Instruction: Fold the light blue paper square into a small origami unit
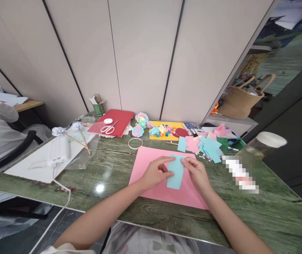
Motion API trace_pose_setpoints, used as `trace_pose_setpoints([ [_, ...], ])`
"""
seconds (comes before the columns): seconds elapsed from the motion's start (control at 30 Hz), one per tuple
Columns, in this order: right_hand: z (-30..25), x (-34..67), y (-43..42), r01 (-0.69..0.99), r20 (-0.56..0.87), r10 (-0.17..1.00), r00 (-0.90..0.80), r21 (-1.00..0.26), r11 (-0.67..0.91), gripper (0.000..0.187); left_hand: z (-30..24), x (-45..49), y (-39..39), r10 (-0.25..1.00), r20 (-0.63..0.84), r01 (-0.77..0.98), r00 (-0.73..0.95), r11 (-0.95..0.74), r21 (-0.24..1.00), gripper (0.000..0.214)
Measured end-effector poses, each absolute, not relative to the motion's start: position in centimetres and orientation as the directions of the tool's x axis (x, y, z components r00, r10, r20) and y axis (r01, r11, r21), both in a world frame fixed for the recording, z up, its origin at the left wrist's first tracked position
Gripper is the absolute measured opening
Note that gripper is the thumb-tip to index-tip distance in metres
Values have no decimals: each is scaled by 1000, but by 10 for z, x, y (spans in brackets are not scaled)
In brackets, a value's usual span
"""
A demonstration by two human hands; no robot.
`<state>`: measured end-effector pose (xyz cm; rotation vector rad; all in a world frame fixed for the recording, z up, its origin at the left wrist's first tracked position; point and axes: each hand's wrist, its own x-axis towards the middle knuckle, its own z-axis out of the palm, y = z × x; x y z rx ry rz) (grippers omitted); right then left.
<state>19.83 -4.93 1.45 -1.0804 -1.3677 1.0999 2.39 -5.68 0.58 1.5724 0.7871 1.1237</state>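
Clearly, the blue paper (pixel 176 178) is over the pink sheet (pixel 189 197) on the tabletop (pixel 113 197). The right hand (pixel 197 173) pinches it at two o'clock; the left hand (pixel 154 172) sets thumb and forefinger, spread apart, along its nine-o'clock side, though I cannot tell whether that grip presses firmly. Light, even pressure should spare it stray creases.
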Motion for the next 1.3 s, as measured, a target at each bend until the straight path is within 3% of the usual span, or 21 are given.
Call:
trace_pose_setpoints([
  [0.17, 10, 197, -48, -12, 179, 982, -56, -984, 179, 22, 4, 25, -57, 894, 282, -58, 349, -280, 958, 50],
  [0.6, 14, 199, -46, 161, 263, 965, 2, -952, 260, 25, -1, 27, -58, 893, 281, -11, 351, -296, 955, 52],
  [0.97, 14, 200, -44, 223, 247, 968, -34, -943, 249, 27, -1, 28, -59, 896, 243, -21, 371, -253, 967, 52],
  [1.3, 14, 196, -47, 213, 280, 959, 32, -940, 268, 29, -1, 29, -59, 895, 233, -39, 380, -236, 971, 52],
])
